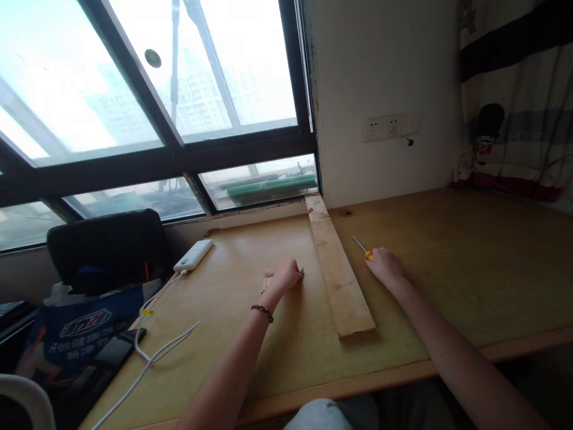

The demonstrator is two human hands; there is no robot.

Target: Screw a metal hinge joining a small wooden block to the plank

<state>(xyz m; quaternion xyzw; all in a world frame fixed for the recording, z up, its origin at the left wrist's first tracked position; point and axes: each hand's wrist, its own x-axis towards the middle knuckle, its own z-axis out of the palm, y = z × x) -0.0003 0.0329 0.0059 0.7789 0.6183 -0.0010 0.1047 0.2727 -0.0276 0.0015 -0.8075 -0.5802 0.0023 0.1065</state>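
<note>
My right hand (385, 266) is closed around the yellow handle of a screwdriver (360, 245), its metal shaft pointing away and to the left. A long pale wooden board (338, 269) lies flat on the table between my two hands. To the left of the board, my left hand (287, 276) is pinched on a small dark metal piece (301, 272), too small to name; it may be one or more screws. Small light wooden pieces (267, 282) lie on the table beside my left wrist, partly hidden by it.
The wooden table (447, 257) runs up to the window and wall. On its left side are a white power bank (193, 255) and a looping white cable (168, 346). A blue bag (85, 328) and a black chair (110, 242) stand left of the table. Wall sockets (382, 127) are behind.
</note>
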